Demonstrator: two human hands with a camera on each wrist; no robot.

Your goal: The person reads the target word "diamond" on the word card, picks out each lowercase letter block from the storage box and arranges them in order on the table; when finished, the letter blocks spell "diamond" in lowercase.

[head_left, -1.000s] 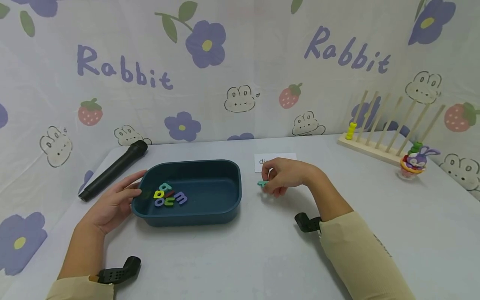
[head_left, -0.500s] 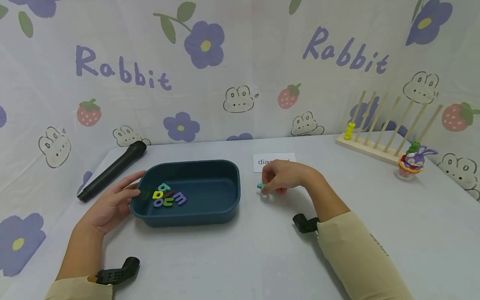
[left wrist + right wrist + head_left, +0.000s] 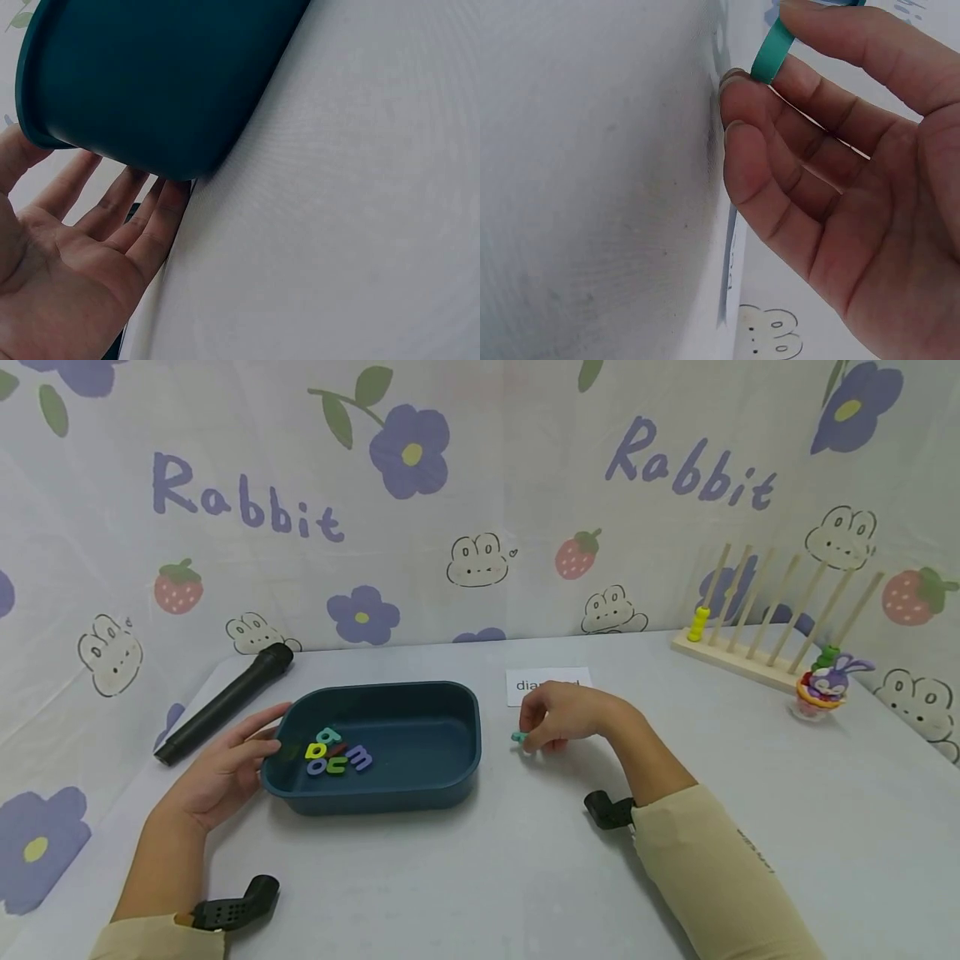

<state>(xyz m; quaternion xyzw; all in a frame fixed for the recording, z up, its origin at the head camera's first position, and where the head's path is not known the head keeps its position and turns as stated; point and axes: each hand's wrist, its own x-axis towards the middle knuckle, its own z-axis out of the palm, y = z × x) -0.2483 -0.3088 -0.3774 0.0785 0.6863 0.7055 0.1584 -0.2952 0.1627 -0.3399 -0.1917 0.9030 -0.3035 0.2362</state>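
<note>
Because it is slim and small, presumably, one teal-green, plastic-looking letter piece (image 3: 771,56) sits pinched between thumb and fingers of the right hand (image 3: 566,714), at or just above the white table (image 3: 525,877); beyond that hand, partly covered, one white rectangular printed card (image 3: 517,697), apparently placed for reading; leftward, one dark blue-green, round-cornered tray (image 3: 420,797), small multicoloured letters (image 3: 337,752) clustered inside toward the left hand (image 3: 228,768), whose spread fingers touch its outer wall, seemingly to steady it; beyond that hand, one black cylindrical microphone (image 3: 225,703)
</note>
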